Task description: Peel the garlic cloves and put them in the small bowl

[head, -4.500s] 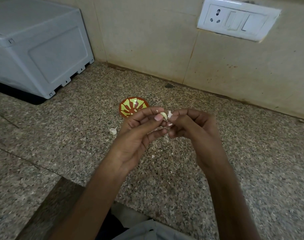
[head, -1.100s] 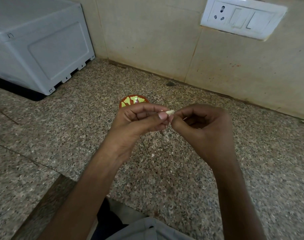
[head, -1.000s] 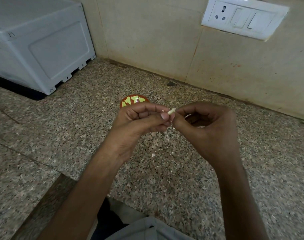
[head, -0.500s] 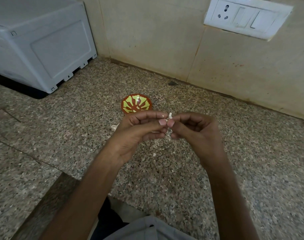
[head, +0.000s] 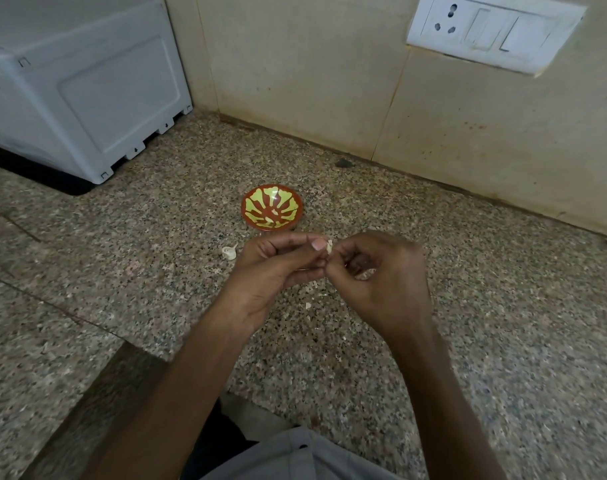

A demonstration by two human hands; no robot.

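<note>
1 clove [head: 329,245] pinched: left hand [head: 277,268], right hand [head: 381,278]

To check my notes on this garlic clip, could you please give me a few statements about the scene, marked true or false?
1. The left hand and right hand pinch one garlic clove between them. True.
2. The small bowl is held in the right hand. False: it stands on the counter, beyond both hands.
3. The small bowl is plain white. False: red with a yellow-green pattern.
4. A pale garlic piece lies on the counter beside the left hand. True.
</note>
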